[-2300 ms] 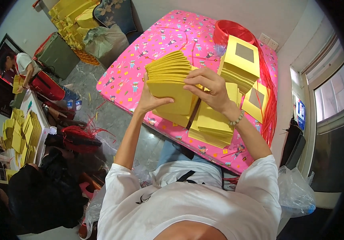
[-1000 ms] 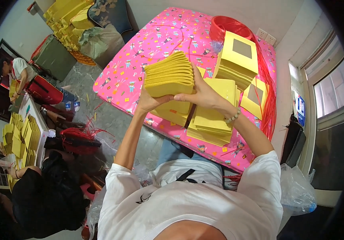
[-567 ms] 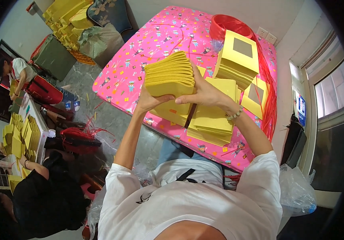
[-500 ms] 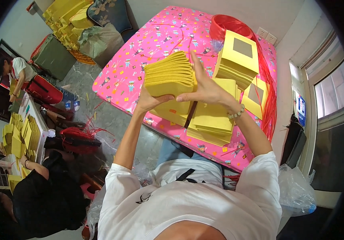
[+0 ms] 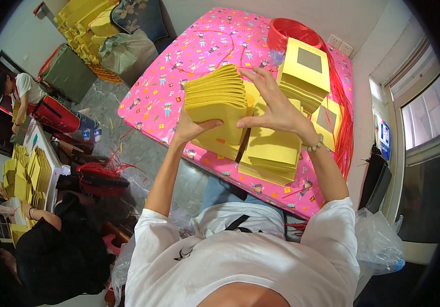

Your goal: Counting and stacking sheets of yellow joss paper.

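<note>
My left hand (image 5: 192, 127) is closed on a thick stack of yellow folded paper pieces (image 5: 216, 97), its thumb across the near face. The upper edges fan out in layers. To the right of this stack, my right hand (image 5: 284, 113) hangs with fingers spread and holds nothing; a beaded bracelet circles its wrist. Beneath the hands, more yellow stacks rest on a pink patterned mattress (image 5: 153, 107): one under the held stack (image 5: 219, 146) and another to its right (image 5: 271, 153). A dark strip shows between them.
At the back right stands a tall yellow stack (image 5: 302, 77) with a grey rectangle on top. Red strands (image 5: 344, 128) and a red coil (image 5: 289, 31) lie beside it. Two people work at left, near a white table (image 5: 51, 166) bearing yellow pieces. A window (image 5: 427, 123) is at right.
My right hand has come away from the stack toward the right, and its fingers have spread. My left hand keeps the stack in nearly the same place.
</note>
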### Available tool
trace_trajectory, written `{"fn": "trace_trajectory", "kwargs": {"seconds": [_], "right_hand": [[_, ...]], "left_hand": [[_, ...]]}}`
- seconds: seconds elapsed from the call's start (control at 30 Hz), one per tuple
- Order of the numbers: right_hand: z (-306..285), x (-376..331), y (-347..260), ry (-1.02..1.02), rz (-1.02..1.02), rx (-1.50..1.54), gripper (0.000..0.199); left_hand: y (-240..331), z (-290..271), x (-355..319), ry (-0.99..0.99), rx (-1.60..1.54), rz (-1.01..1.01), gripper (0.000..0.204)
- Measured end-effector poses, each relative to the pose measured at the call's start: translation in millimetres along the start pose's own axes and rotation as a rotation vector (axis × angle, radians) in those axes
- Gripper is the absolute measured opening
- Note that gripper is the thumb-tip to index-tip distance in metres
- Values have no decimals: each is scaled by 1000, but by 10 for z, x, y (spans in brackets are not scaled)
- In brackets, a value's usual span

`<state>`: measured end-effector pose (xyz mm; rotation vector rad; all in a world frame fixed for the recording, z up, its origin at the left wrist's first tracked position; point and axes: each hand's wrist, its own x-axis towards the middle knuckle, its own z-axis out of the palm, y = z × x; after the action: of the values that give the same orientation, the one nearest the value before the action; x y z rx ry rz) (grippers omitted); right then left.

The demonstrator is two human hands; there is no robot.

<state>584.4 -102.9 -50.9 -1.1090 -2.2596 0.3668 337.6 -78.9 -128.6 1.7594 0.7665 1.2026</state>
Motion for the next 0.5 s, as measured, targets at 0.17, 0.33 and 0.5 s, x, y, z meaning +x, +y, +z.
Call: {"fn": "trace_trajectory", "kwargs": {"seconds": [0.17,0.33,0.5], "right_hand": [[-25,-86,-104,-13,27,3,104],[-12,-105,-73,-22,38,25,103],[-73,-164,-138,18,-10,38,99]], "left_hand": [[-25,-18,-16,-2,-5,-6,51],[-7,-6,-9,-28,-21,-21,52],[-11,2,-2,-15,-39,-21,51]]}}
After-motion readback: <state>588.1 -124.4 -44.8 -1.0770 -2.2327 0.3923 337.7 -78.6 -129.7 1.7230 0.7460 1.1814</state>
